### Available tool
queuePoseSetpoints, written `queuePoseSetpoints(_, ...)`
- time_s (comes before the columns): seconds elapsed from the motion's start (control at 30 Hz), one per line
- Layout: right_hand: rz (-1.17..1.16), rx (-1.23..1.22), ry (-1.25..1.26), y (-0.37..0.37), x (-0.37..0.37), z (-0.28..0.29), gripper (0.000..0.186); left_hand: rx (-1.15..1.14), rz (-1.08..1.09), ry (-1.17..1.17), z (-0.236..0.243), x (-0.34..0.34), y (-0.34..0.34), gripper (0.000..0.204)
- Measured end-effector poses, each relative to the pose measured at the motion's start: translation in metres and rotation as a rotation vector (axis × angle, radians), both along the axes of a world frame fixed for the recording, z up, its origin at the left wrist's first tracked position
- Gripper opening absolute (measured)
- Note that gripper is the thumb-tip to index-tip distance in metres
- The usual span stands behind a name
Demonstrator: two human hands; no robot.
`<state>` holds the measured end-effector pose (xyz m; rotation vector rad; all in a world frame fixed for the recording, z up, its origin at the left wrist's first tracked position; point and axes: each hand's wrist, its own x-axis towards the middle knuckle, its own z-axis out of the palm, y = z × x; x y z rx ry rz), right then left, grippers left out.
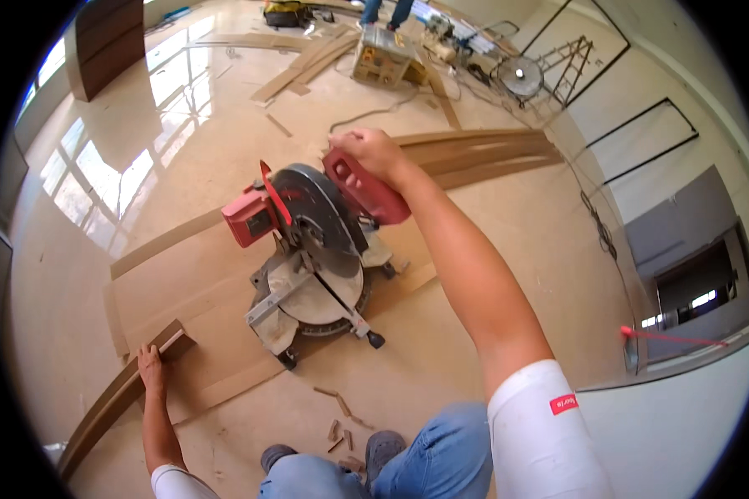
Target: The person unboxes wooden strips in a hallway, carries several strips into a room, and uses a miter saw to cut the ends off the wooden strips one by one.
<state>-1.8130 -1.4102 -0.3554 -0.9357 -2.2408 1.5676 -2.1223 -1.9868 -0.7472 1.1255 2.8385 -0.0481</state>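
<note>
A red and black miter saw (316,216) stands on the floor in front of me, its blade head raised above the pale round base (324,287). My right hand (368,151) is closed around the saw's red handle, arm stretched forward. Off to the left, my left hand (150,366) grips a long brown wood trim strip (112,403) near its far end. That end lies apart from the saw's left side, over the cardboard. The strip's near end runs out toward the lower left rim.
Cardboard sheets (183,287) lie beneath the saw. Small wood offcuts (341,405) litter the floor by my shoes. Long brown boards (483,155) are stacked beyond the saw. Farther off are a yellowish machine (381,58), a round fan (521,76) and a person's legs (385,12). A cable (601,229) trails at right.
</note>
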Motion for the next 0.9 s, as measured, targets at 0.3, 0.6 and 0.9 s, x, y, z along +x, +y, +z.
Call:
queuePoseSetpoints(0.3,-0.036,0.061,-0.032,0.004,0.015,0.002,0.048,0.219,-0.212,-0.079,0.061,0.038,-0.017,0.029)
queuePoseSetpoints(0.6,0.009,0.071,-0.017,0.007,0.006,0.000,0.054,0.417,-0.220,-0.051,0.111,0.202,0.119,0.048)
queuePoseSetpoints(0.9,-0.021,0.042,-0.045,0.006,0.005,0.000,0.049,0.444,-0.375,-0.057,0.106,0.227,0.232,0.050)
